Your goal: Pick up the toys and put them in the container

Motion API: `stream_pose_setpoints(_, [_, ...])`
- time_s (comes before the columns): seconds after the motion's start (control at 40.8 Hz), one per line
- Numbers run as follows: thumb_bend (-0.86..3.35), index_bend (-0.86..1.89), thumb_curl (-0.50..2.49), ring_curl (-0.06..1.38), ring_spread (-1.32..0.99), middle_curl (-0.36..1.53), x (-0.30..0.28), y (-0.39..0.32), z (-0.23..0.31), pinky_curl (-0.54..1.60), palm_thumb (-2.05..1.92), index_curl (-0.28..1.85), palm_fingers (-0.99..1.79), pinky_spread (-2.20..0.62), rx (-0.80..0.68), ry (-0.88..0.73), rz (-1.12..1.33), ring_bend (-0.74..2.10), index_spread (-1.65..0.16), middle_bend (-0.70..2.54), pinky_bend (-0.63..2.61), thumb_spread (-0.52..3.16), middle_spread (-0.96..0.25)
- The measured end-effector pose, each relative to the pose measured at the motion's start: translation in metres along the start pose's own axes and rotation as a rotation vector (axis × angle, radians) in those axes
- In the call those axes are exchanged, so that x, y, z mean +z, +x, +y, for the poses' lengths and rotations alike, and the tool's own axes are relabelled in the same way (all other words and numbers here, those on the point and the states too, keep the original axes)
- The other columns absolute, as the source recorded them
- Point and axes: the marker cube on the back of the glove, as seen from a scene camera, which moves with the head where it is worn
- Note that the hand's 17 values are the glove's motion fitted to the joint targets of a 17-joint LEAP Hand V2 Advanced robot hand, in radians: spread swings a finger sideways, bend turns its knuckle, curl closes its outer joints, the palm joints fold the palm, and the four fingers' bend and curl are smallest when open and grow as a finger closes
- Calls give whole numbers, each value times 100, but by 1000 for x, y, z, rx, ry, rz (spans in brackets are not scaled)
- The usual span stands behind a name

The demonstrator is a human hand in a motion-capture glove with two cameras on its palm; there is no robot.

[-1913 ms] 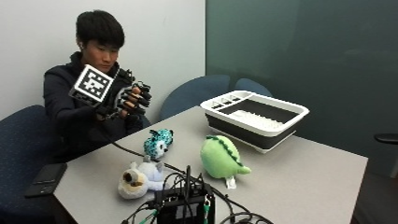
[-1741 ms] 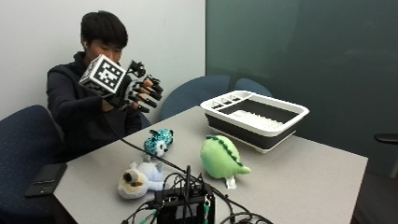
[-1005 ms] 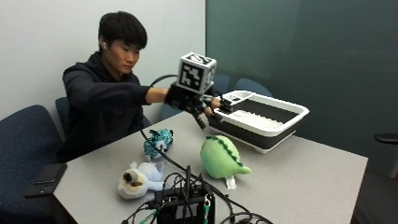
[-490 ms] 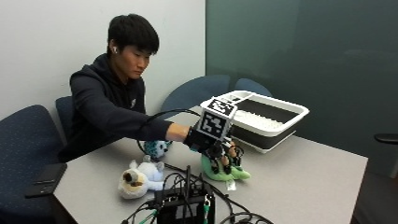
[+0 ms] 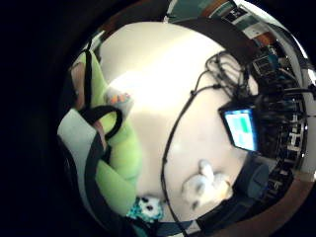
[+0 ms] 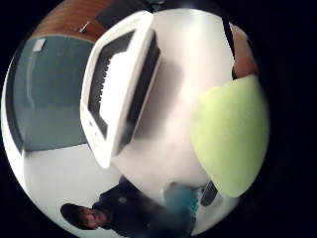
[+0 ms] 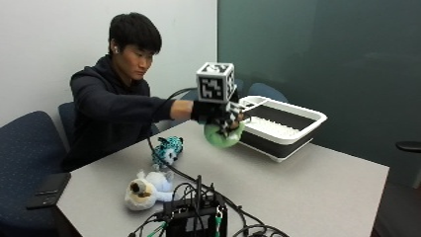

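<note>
Nearest the outside camera you've got the black electronics box (image 7: 195,220) with its cables (image 7: 217,197), which run across the table (image 7: 315,187), so watch your sleeve over that area. Just behind it the white-and-tan plush (image 7: 146,187) lies on its side on the table, and a bit further back the teal spotted plush (image 7: 167,149) sits upright; both untouched, both not yet in the bin. Your gloved right hand (image 7: 214,112) is up in the air above the table, fingers curled round the green plush (image 7: 224,134), which hangs under the palm, clear of the tabletop and just beside the near wall of the container (image 7: 283,132), not over it yet. The thumb-side palm view agrees: green plush fills one side close to the palm, container rim (image 6: 101,94) off to the side, open table between. Little-finger view shows the green body (image 5: 116,163) against the hand's straps, so the grip looks like it's taken from above around the body, which makes sense for a soft toy: wrap it, lift, carry. Container stands at the far side of the table, ribbed floor visible, no toys inside that I can see. My read: one of three toys is in transit, next you need to carry past the rim before you open the hand. Risk: releasing short drops it outside the wall.
</note>
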Motion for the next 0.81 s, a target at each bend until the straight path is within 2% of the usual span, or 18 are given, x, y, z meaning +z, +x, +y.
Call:
stream_pose_setpoints(0.172, [38, 72, 70, 55, -43, 41, -96, -51, -2, 44, 86, 54, 97, -39, -114, 146, -64, 117, -48, 89, 102, 33, -25])
stream_pose_setpoints(0.27, [39, 78, 73, 59, -45, 46, -125, -78, -20, 46, 84, 60, 92, -40, -119, 195, -189, 121, -50, 96, 106, 21, -27])
stream_pose_setpoints(0.343, [39, 81, 75, 62, -46, 49, -117, -113, -35, 48, 83, 65, 87, -40, -117, 205, -205, 124, -50, 100, 109, 13, -27])
stream_pose_setpoints(0.417, [39, 82, 77, 64, -47, 52, -84, -159, -46, 51, 82, 69, 82, -41, -122, 194, -114, 127, -51, 103, 113, 6, -28])
stream_pose_setpoints(0.515, [30, 66, 76, 66, -44, 52, -41, -200, -50, 54, 74, 71, 55, -40, -168, 79, -50, 125, -47, 94, 124, 11, -28])
stream_pose_setpoints(0.539, [32, 52, 77, 63, -40, 47, -36, -204, -49, 54, 70, 66, 24, -36, -189, 40, -62, 119, -44, 80, 127, 28, -25])
stream_pose_setpoints(0.564, [27, 49, 74, 62, -34, 44, -33, -205, -48, 57, 63, 67, -24, -29, -207, 11, -77, 106, -41, 66, 129, 37, -20])
stream_pose_setpoints(0.613, [21, 41, 71, 61, -27, 42, -35, -198, -43, 58, 54, 65, -44, -22, -221, -14, -99, 91, -38, 57, 132, 50, -15])
stream_pose_setpoints(0.687, [12, 28, 65, 51, -20, 37, -54, -171, -34, 52, 41, 56, -41, -14, -165, -5, -98, 68, -36, 45, 125, 67, -10])
stream_pose_setpoints(0.809, [8, 16, 59, 40, -12, 34, -83, -116, -1, 45, 37, 47, -25, -6, -40, 8, -88, 51, -34, 35, 113, 86, -5])
